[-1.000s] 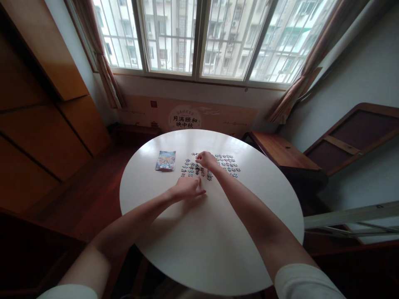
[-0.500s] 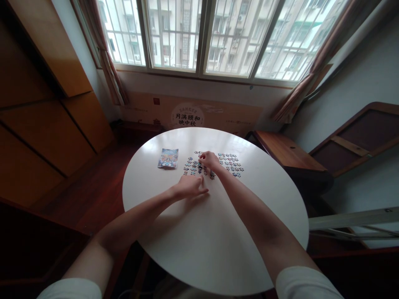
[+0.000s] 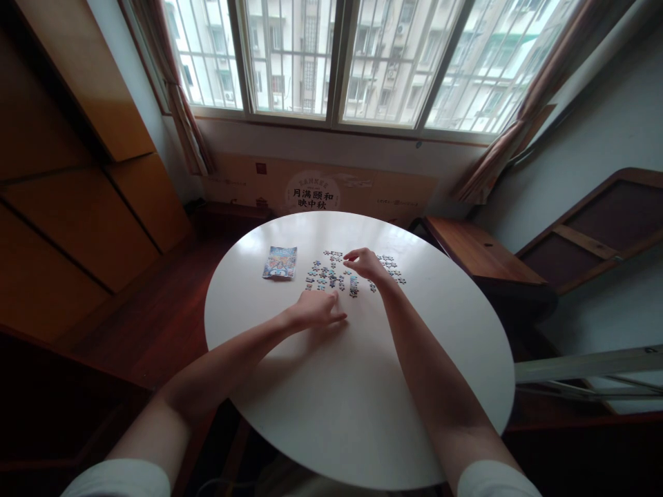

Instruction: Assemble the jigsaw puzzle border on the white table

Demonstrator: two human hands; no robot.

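Observation:
Many small jigsaw puzzle pieces (image 3: 324, 271) lie spread over the far half of the white round table (image 3: 331, 386), some of them joined in a strip (image 3: 353, 285). My left hand (image 3: 317, 308) rests on the tabletop just in front of the pieces, thumb and a finger stretched apart, holding nothing. Above the middle of the spread is my right hand (image 3: 364, 262). Its thumb and fingertips point left with a small gap, and I see no piece between them. That hand covers part of the pieces to its right.
A printed picture sheet or packet (image 3: 280, 263) lies left of the pieces. To the right of the table stands a wooden desk (image 3: 481, 250). A barred window (image 3: 383, 65) and a printed cardboard panel (image 3: 373, 186) are beyond the table.
My right hand has moved right and slightly away from the pieces near the middle, uncovering them, and its fingertips have parted. My left hand stays in place.

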